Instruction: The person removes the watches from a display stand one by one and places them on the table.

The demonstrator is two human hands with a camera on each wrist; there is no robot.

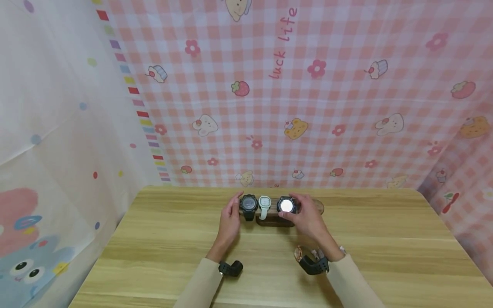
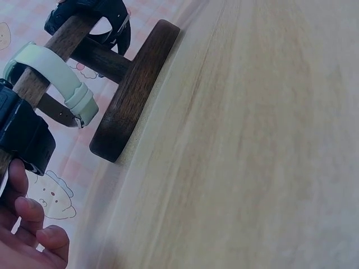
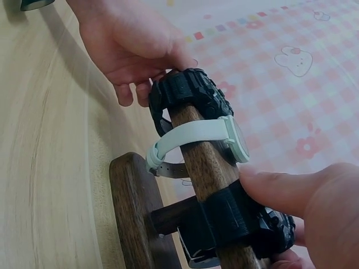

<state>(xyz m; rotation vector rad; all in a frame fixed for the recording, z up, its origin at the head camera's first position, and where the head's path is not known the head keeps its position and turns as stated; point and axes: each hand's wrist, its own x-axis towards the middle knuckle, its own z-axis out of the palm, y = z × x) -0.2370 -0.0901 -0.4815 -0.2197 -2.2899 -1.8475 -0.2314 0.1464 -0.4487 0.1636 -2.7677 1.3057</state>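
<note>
Right across the top of the head view, it's the pink checked cloth (image 1: 358,98), with pink lettering (image 1: 283,42), "luck life", climbing its upper middle and a yellow bear (image 1: 295,128) near the centre! Out left, white cloth (image 1: 57,149), a blue cartoon character (image 1: 36,261) in the lower corner. Printed cherries (image 1: 451,202) far right, and wood-grain counter (image 1: 385,256) across the bottom!

Pink checked backdrop (image 1: 277,102), wood-grain table (image 1: 154,244)

Both forearms (image 1: 352,280) reach forward and kinda angle in toward each other, beige sleeves (image 1: 200,280) ending near the wrists (image 1: 328,244). Left grip (image 1: 229,217) has bent fingers (image 2: 30,212); right grip (image 1: 307,216) is pinching, thumb (image 3: 277,189) stretched out straight.
</note>
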